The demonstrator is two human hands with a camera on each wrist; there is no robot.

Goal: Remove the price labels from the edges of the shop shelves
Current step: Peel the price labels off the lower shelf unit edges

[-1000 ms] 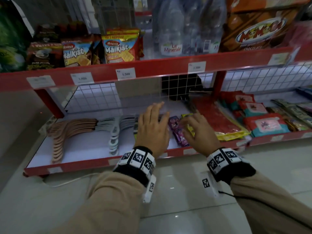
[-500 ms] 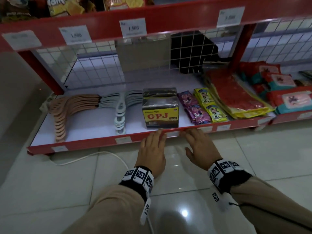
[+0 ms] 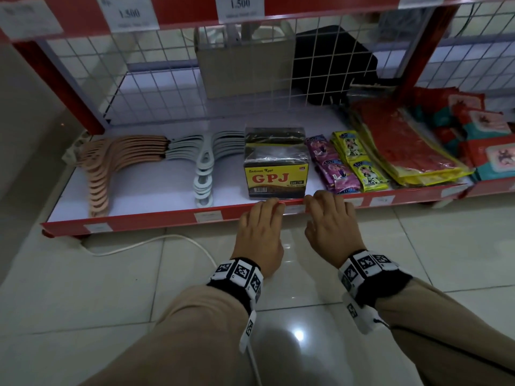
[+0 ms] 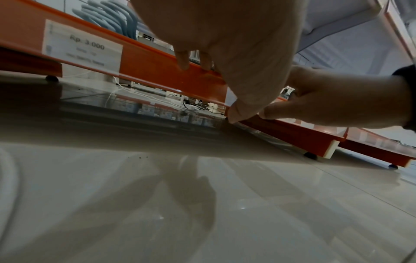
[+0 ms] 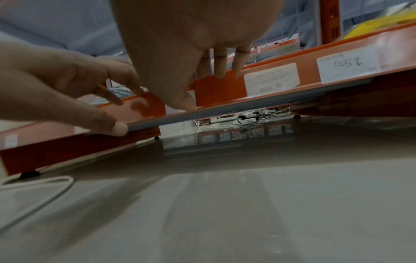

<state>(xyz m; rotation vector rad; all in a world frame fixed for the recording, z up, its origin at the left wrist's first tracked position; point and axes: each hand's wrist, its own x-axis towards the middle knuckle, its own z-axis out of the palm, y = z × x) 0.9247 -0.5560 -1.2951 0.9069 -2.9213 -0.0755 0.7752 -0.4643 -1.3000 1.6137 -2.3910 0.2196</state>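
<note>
Both hands are on the red front edge (image 3: 156, 220) of the bottom shelf. My left hand (image 3: 267, 210) curls its fingers (image 4: 193, 60) over the top of the edge, with the thumb under its lower lip. My right hand (image 3: 326, 203) grips the same edge close beside it, fingers (image 5: 223, 65) on top and thumb below. A white price label (image 3: 294, 208) sits on the edge between the hands and is partly hidden by them. More labels (image 3: 207, 217) (image 5: 271, 80) (image 5: 349, 65) line the edge on both sides. An "Rp. 3.000" label (image 4: 83, 48) lies left of my left hand.
On the shelf just behind the hands are a GPJ pack (image 3: 276, 174), sachets (image 3: 345, 162), hangers (image 3: 203, 160) and red packets (image 3: 404, 140). The upper shelf edge carries price labels (image 3: 239, 6). A white cable (image 3: 133, 243) lies on the tiled floor to the left.
Both hands came back from over the goods on the shelf and down to its front edge, which they now grip. The head view has tilted down and moved closer.
</note>
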